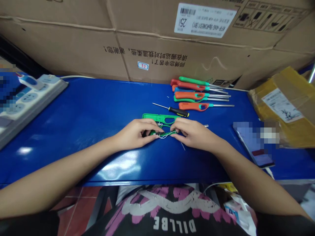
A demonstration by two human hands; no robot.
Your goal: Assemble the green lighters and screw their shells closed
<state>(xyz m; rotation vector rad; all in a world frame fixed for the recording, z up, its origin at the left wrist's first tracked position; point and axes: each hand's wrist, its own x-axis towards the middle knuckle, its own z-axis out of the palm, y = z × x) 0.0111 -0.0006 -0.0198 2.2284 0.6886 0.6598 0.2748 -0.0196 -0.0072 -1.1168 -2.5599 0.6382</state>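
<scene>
A white power strip (27, 98) sits on the left of the blue tabletop (83, 101). The left hand (131, 134) has its fingers pinching a small black part (161, 134). An open green shell (154, 116) lies mid-table, just past the fingers. The right hand (197, 132) pinches white wires (165, 135). Bright lighters (190, 95) lie far right; a phone (253, 144) lies nearer.

The left hand (133, 133) and right hand (193, 132) partly hide the green pieces (150, 116).

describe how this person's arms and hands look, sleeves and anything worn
The left hand and right hand are ungloved, and the forearms are bare. Plain dark sleeves show in the bottom corners, with a dark shirt printed in pink, grey and white lettering.
</scene>
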